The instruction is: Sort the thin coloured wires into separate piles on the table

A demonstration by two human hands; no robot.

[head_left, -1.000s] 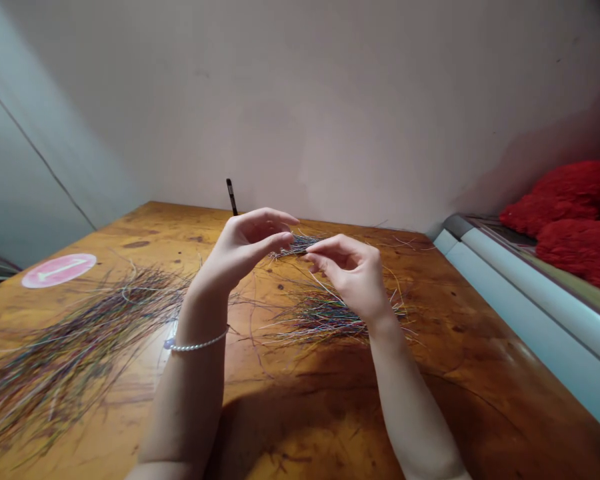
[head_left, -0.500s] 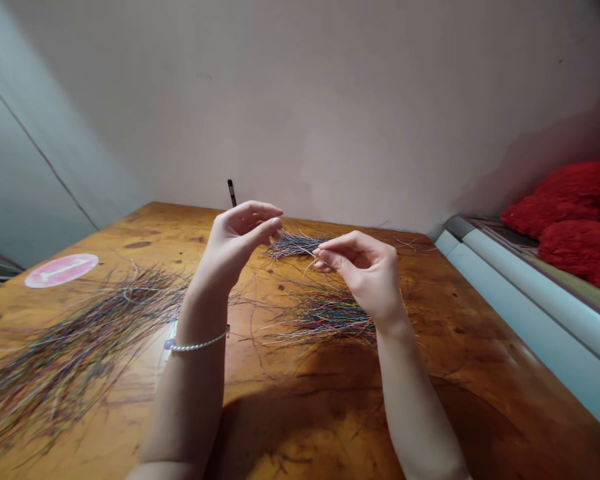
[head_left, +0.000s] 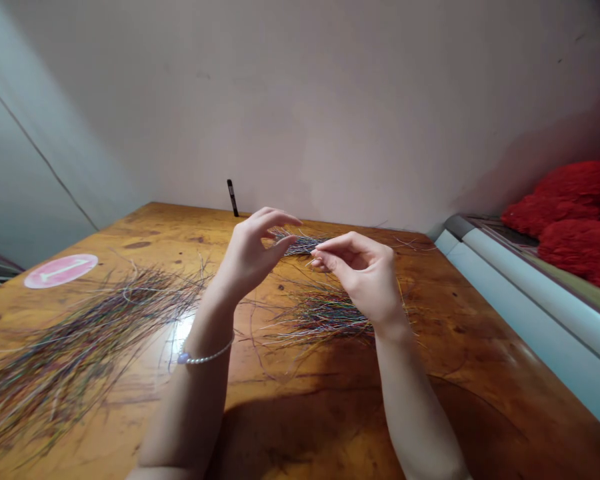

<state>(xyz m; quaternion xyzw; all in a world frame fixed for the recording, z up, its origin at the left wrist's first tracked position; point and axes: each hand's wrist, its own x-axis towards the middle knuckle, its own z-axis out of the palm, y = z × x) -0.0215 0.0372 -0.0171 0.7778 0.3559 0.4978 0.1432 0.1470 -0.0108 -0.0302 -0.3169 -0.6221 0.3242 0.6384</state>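
Note:
My right hand (head_left: 365,275) pinches a thin pale wire (head_left: 309,263) between thumb and fingers; only a short end shows beyond the fingertips. To its left, my left hand (head_left: 253,257) hangs in the air with thumb and fingers apart, holding nothing visible. A beaded bracelet (head_left: 205,359) circles the left wrist. Behind the hands lies a small bundle of thin wires (head_left: 300,243). Below my right hand is a second bundle of multicoloured wires (head_left: 327,317), partly covered by the hand. A longer, larger bundle of coloured wires (head_left: 75,340) spreads across the table's left side.
The wooden table (head_left: 290,407) meets a plain wall at the back. A black marker (head_left: 233,198) stands near the far edge. A pink-and-white oval sticker (head_left: 61,271) is at the left. Along the right edge runs a pale blue-white casing (head_left: 525,293), with red fluffy material (head_left: 575,207) beyond it.
My left hand has moved right, closer to my right hand, leaving the marker fully visible. My right hand has barely shifted and keeps its pinch.

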